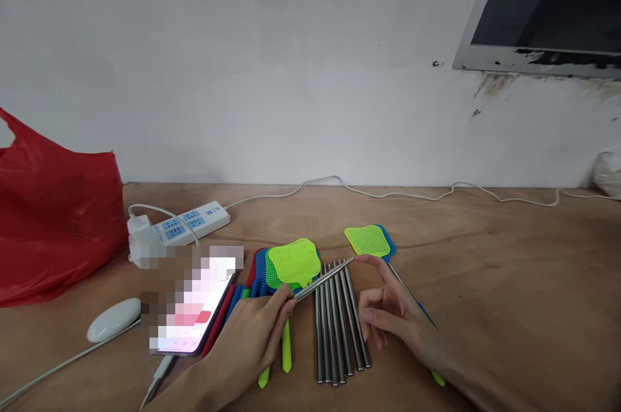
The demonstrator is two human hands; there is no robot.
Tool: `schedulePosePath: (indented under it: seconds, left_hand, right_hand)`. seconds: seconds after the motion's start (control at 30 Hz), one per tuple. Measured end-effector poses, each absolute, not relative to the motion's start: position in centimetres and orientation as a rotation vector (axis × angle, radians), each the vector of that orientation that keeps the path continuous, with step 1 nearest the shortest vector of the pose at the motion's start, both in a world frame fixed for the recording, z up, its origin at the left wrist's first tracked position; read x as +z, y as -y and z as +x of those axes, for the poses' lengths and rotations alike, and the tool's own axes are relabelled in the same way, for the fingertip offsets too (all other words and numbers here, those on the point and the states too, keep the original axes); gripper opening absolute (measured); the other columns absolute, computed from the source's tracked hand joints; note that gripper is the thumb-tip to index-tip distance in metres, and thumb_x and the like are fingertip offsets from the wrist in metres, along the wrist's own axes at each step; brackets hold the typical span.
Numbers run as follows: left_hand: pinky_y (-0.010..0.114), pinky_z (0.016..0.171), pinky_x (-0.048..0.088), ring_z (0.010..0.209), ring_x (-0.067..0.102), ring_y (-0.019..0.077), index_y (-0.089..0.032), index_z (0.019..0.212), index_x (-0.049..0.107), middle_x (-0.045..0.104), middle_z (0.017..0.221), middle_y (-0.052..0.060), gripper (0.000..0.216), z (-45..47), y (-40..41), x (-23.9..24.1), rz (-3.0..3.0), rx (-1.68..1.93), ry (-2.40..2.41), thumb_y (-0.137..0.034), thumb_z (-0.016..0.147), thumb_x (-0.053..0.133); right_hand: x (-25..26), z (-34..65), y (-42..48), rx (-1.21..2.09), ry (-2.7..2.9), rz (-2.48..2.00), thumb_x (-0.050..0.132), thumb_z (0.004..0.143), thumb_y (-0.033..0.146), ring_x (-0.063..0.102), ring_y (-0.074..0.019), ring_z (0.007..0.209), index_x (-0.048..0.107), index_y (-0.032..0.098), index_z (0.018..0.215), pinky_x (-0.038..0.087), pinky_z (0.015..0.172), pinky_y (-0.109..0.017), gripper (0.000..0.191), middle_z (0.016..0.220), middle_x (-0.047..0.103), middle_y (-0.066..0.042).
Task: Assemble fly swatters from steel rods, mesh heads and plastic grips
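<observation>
- Now my left hand pinches one metal rod between thumb and fingers, lifted slantwise over the row of rods on the table.
- My right hand lies just right of that row, fingers loosely curled, forefinger tip at the far end of the lifted rod; it grips nothing.
- Left of the row, stacked fly swatters are partly hidden by my left hand.
- Another swatter runs under my right hand, handle mostly hidden.
- The phone screen is blurred.
</observation>
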State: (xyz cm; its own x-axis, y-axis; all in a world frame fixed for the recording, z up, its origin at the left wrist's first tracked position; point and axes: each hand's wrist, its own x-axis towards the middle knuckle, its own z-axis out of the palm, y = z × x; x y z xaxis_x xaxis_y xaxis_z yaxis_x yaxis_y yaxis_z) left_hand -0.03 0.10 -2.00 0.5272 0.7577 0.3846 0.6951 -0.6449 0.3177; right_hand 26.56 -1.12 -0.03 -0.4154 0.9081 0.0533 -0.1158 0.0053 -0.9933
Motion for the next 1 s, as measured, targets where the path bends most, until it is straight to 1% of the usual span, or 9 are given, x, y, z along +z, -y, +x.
schedulePosePath:
  seconds: [0.13, 0.23, 0.47, 0.6, 0.83, 0.93, 1.0]
  left_hand:
    - [0.028, 0.049, 0.028, 0.048, 0.056, 0.0165, -0.023, 0.086, 0.046, 0.056, 0.058, -0.004, 0.032, 0.0, -0.1, -2.0, 2.661, 0.75, -1.272, -0.03, 0.106, 0.021]
    - [0.028, 0.049, 0.028, 0.048, 0.056, 0.0166, -0.023, 0.087, 0.046, 0.056, 0.058, -0.004, 0.033, -0.1, -0.2, -2.3, 2.688, 0.766, -1.292, -0.031, 0.107, 0.02]
    - [0.028, 0.045, 0.028, 0.043, 0.055, 0.017, -0.023, 0.087, 0.042, 0.055, 0.053, -0.005, 0.034, 0.0, -0.2, -2.3, 2.821, 0.802, -1.259, -0.03, 0.108, 0.016]
    - [0.028, 0.044, 0.029, 0.042, 0.058, 0.0174, -0.022, 0.09, 0.043, 0.058, 0.052, -0.005, 0.035, 0.2, -0.1, -1.3, 2.926, 0.738, -1.266, -0.029, 0.109, 0.014]
    - [0.028, 0.043, 0.029, 0.042, 0.061, 0.0184, -0.022, 0.088, 0.044, 0.061, 0.052, -0.003, 0.037, 0.4, 0.0, -0.8, 2.964, 0.717, -1.278, -0.028, 0.109, 0.013]
    - [0.028, 0.043, 0.029, 0.041, 0.06, 0.0182, -0.023, 0.088, 0.044, 0.061, 0.052, -0.004, 0.037, 0.5, 0.0, -0.9, 2.946, 0.701, -1.287, -0.029, 0.108, 0.014]
    - [0.028, 0.043, 0.029, 0.041, 0.06, 0.0182, -0.023, 0.088, 0.044, 0.06, 0.051, -0.004, 0.037, 0.4, 0.0, -1.0, 2.924, 0.7, -1.294, -0.03, 0.108, 0.014]
  right_hand:
    - [0.0, 26.2, 1.4, 1.538, 1.42, -0.877, 0.068, 0.085, 0.04, 0.051, -0.0113, 0.05, 0.03, 0.024, 0.134, 0.04, 0.05, -0.024, 0.064, 0.072, 0.068, 0.002]
    - [0.1, 25.9, 1.6, 1.524, 1.413, -0.858, 0.067, 0.085, 0.038, 0.053, -0.0119, 0.052, 0.027, 0.026, 0.138, 0.042, 0.052, -0.025, 0.067, 0.077, 0.07, 0.0]
    - [0.1, 25.8, 1.7, 1.532, 1.394, -0.868, 0.066, 0.084, 0.032, 0.052, -0.0116, 0.05, 0.029, 0.026, 0.142, 0.042, 0.051, -0.024, 0.069, 0.072, 0.069, 0.002]
    - [-0.2, 25.8, 1.6, 1.575, 1.358, -0.882, 0.066, 0.084, 0.03, 0.052, -0.0112, 0.047, 0.029, 0.025, 0.143, 0.041, 0.049, -0.023, 0.069, 0.068, 0.068, 0.002]
    - [-0.4, 25.8, 1.7, 1.597, 1.322, -0.894, 0.068, 0.081, 0.03, 0.051, -0.0112, 0.045, 0.031, 0.023, 0.142, 0.04, 0.047, -0.022, 0.071, 0.061, 0.065, 0.005]
    - [-0.6, 25.8, 1.7, 1.618, 1.317, -0.887, 0.068, 0.08, 0.03, 0.05, -0.0109, 0.044, 0.033, 0.023, 0.14, 0.04, 0.046, -0.022, 0.07, 0.06, 0.064, 0.006]
    - [-0.7, 25.9, 1.6, 1.62, 1.309, -0.877, 0.067, 0.081, 0.03, 0.05, -0.011, 0.044, 0.035, 0.022, 0.137, 0.04, 0.046, -0.022, 0.065, 0.06, 0.064, 0.006]
